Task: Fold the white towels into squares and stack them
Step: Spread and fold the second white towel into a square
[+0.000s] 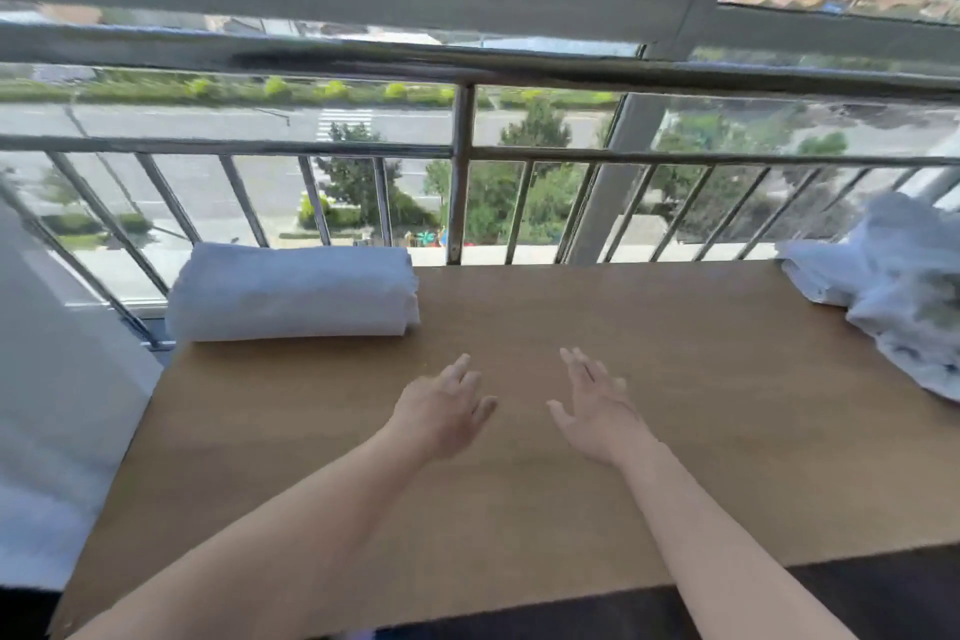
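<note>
Two hands, my left hand (441,413) and right hand (597,411), hover mid-frame over the wooden table (727,431), fingers released; folded towel stack (293,294) upper left, crumpled towels (893,291) right edge.

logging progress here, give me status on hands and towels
Left hand and right hand open, holding nothing, over the table. Folded towel stack far left; crumpled towel pile far right, untouched. Nothing in the way.

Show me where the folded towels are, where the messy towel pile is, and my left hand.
folded towels (293,294): head view, on the front face of the folded bundle.
messy towel pile (898,291): head view, on the middle of the crumpled cloth.
left hand (441,413): head view, on the back of the hand.
</note>
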